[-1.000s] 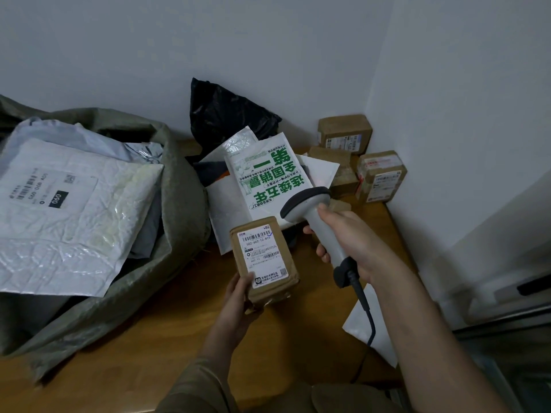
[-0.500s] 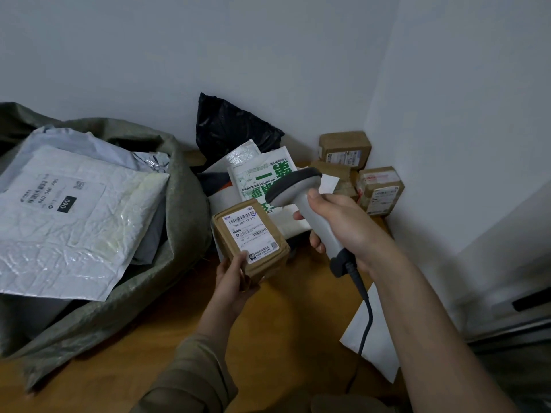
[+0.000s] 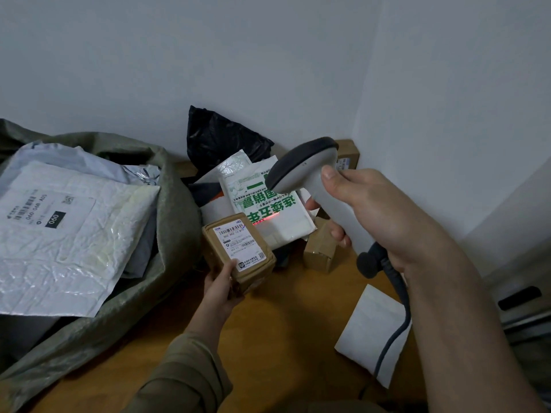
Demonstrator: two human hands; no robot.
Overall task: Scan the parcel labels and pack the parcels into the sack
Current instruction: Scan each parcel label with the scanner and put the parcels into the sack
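Left hand [image 3: 222, 286]: fingers curled round the near end of a small brown cardboard parcel [image 3: 238, 251], held up off the wooden table [image 3: 283, 338] with its white label [image 3: 240, 242] facing upward; barcodes and printed numbers show on the label. Right hand [image 3: 366, 216]: clenched round the grip of a grey barcode scanner [image 3: 310, 174], thumb along the top, scanner head dark-rimmed and tilted down to the left, above and just right of the held parcel. Scanner cable [image 3: 396, 320]: dark, runs from the butt of the handle down across a white envelope [image 3: 366, 326] lying on the table near its right edge. Red scan line [image 3: 265, 218]: falls on a white packet with green lettering [image 3: 262, 204] just behind the held parcel, not on the parcel's label. Behind that packet: more white mailers [image 3: 235, 165] and a crumpled black plastic bag [image 3: 220, 135] leaning against the wall. Below the right hand: a small brown box [image 3: 319, 248] standing on the table; another brown box [image 3: 347, 153] in the corner, partly hidden by the scanner head. Left side: a green woven sack [image 3: 173, 210], mouth open, slumped on the table, touching or very near the held parcel's left edge. Inside the sack: a large white bubble mailer [image 3: 77, 239] with a printed label marked 090 lying on top, grey plastic mailers [image 3: 65, 159] beneath and behind it. Sleeve [image 3: 185, 374]: olive-brown, on the left forearm; right forearm bare.
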